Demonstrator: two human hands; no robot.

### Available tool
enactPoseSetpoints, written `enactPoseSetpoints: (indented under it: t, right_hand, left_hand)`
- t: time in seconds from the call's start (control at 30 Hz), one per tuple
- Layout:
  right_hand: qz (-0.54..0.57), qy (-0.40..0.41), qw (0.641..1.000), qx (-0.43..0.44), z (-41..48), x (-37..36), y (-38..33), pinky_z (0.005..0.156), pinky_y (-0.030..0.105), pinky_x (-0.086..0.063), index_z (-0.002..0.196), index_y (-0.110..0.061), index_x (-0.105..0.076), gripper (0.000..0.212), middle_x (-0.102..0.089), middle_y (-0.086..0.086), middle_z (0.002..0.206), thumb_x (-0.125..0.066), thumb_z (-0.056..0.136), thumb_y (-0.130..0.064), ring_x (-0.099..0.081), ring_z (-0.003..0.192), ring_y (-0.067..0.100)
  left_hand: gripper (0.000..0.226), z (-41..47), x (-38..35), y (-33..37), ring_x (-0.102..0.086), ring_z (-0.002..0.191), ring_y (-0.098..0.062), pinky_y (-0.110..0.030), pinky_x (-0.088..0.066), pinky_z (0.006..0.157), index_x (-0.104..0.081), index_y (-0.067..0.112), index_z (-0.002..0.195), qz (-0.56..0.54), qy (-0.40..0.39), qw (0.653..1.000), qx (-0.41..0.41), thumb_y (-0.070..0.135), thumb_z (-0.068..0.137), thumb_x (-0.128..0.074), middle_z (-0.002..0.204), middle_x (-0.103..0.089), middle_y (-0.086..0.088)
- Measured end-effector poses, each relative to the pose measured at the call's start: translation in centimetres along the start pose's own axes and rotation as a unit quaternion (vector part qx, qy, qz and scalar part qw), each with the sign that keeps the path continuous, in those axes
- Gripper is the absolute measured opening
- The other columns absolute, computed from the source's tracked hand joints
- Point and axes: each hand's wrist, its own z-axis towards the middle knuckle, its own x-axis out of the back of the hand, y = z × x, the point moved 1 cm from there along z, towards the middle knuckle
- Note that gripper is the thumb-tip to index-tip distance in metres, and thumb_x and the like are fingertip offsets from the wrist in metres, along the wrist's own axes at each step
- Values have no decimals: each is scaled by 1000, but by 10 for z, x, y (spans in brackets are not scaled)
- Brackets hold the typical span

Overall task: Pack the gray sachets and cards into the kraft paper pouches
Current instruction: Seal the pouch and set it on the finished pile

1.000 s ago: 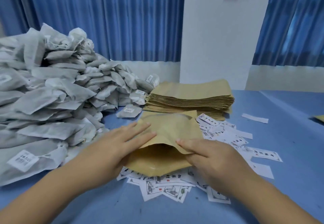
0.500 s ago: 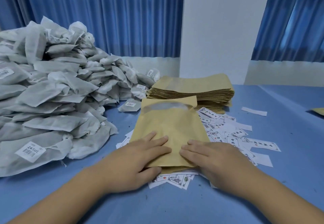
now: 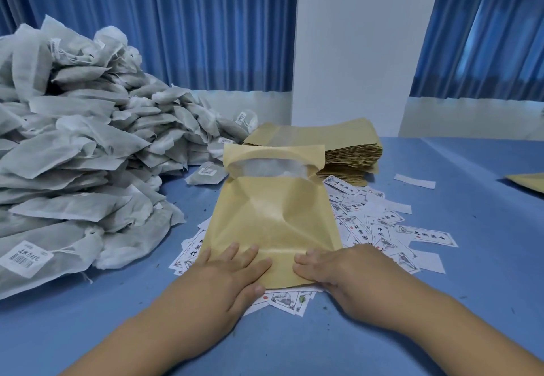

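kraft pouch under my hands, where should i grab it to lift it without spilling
Probably pinch the kraft pouch at its far end, by the raised top flap, coming from above. It lies flat with its mouth gaping away from you, so lifting that end should keep it from spilling.

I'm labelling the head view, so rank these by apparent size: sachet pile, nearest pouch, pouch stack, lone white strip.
1. sachet pile
2. nearest pouch
3. pouch stack; farther off, so unsure against the pouch
4. white strip

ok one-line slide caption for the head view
Left hand and right hand press a kraft pouch onto scattered cards, gray sachets heaped left, spare pouches stacked behind.
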Motion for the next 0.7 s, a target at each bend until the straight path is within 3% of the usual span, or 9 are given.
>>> enactPoseSetpoints:
  t: [0.07,0.13,0.27,0.37,0.43,0.5,0.6,0.7]
  right_hand:
    - [2,16,1000,-4,-1,0,-1,106,25,-36,140,-39,-44,47,-35,-22,149,-39,97,-20,-35,136,0]
    - [8,53,999,-1,-1,0,-1,95,29,-45,131,-34,-55,38,-54,-17,137,-40,98,-22,-50,125,6]
    - [16,94,995,-23,-1,2,2,81,33,-47,117,-29,-60,27,-63,-10,108,-41,98,-28,-59,98,16]
    - [51,139,988,-31,0,6,0,76,35,-49,107,-23,-66,21,-65,-6,97,-47,97,-27,-61,88,19]
    - [71,160,984,-41,-1,8,0,74,32,-48,101,-21,-67,17,-65,-7,91,-51,96,-23,-60,84,16]
    - [73,185,978,-53,-1,10,1,71,26,-46,97,-19,-68,12,-65,-7,87,-56,94,-18,-59,81,13]
    - [90,240,963,-79,-3,15,6,68,14,-41,94,-17,-69,9,-63,-9,81,-63,91,-12,-55,75,6]
    - [89,268,956,-74,-6,20,10,70,4,-36,93,-16,-70,9,-57,-17,79,-64,89,-10,-49,75,0]
  left_hand:
    - [52,-1,0,-1,10,148,-7,-32,10,117,-4,49,150,5,-2,1000,6,54,99,-11,159,7,22]
    - [53,-1,-1,-3,10,147,-4,-30,10,117,-7,50,150,-5,4,1000,-3,56,97,-12,158,6,24]
    - [47,-4,0,-15,2,137,18,-5,8,108,-31,48,144,-85,57,994,-23,56,97,-28,152,-16,32]
    - [37,-8,7,-26,-16,127,30,0,-17,103,-47,51,129,-133,110,985,-15,57,95,-38,136,-45,35]
    - [30,-10,13,-29,-37,119,24,-12,-38,97,-54,51,119,-136,136,981,-11,58,93,-42,122,-57,34]
    - [20,-12,19,-29,-53,103,11,-19,-44,88,-60,44,111,-137,171,976,-12,44,91,-60,107,-62,30]
    - [35,-15,22,-34,-55,94,6,-7,-39,84,-69,27,109,-128,268,955,9,12,78,-78,98,-63,26]
    - [35,-20,29,-36,-55,84,-3,-21,-47,71,-72,18,95,-107,336,936,21,-4,70,-80,89,-65,16]
